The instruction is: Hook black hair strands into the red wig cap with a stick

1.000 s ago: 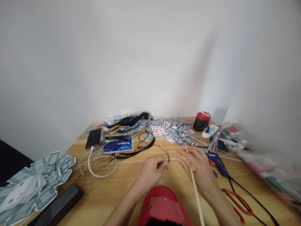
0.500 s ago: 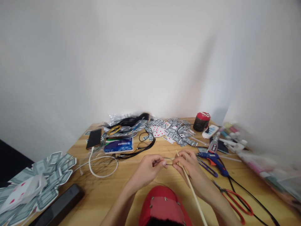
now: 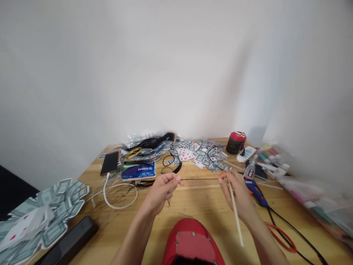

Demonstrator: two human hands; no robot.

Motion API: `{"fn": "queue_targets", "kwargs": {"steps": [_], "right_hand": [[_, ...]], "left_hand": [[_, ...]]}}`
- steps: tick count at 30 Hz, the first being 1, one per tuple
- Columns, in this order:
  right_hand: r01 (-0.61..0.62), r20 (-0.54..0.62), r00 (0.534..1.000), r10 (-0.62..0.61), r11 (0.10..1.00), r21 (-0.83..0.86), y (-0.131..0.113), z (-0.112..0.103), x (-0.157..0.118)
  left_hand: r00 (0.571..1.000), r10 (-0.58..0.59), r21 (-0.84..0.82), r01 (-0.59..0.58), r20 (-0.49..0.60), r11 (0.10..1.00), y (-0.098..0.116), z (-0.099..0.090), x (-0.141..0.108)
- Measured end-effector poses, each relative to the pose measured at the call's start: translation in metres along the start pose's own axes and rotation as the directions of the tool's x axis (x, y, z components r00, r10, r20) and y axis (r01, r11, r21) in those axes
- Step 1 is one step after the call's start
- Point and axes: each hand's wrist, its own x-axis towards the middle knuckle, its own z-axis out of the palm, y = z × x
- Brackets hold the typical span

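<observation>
A thin black cord (image 3: 202, 179) is stretched straight between my two hands above the wooden table (image 3: 198, 200). My left hand (image 3: 165, 191) pinches its left end between thumb and fingers. At the other end, my right hand (image 3: 235, 191) closes on the cord and also holds a pale wooden stick (image 3: 236, 217), which slants down toward me. Below the hands, at the near edge, is a red rounded object (image 3: 193, 239) with a pink patch and small metal studs.
Playing cards (image 3: 186, 154) lie scattered at the back. A phone (image 3: 109, 163) with a white cable and a blue packet (image 3: 139, 171) sit left. At right are a blue glue gun (image 3: 256, 193), a bottle (image 3: 250, 169), and orange-handled scissors (image 3: 281, 235), partly hidden by my right arm.
My hands have moved apart and slightly away from me, and the cord between them is now longer and taut. The wooden stick has shifted right with my right hand.
</observation>
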Motion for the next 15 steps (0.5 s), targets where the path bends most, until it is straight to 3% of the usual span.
{"fn": "queue_targets", "kwargs": {"steps": [9, 12, 15], "right_hand": [[-0.116, -0.036, 0.993, 0.114, 0.992, -0.047, 0.036, 0.013, -0.004], [-0.165, -0.059, 0.985, 0.162, 0.985, -0.055, 0.06, 0.013, -0.008], [-0.205, -0.094, 0.976, 0.198, 0.976, -0.078, 0.081, 0.007, -0.013]], "left_hand": [[0.995, 0.003, -0.201, -0.023, -0.099, 0.979, 0.003, -0.01, 0.003], [0.98, 0.048, -0.235, -0.094, -0.192, 0.967, 0.009, -0.02, 0.004], [0.936, 0.133, -0.232, -0.215, -0.327, 0.949, 0.013, -0.033, 0.005]]}}
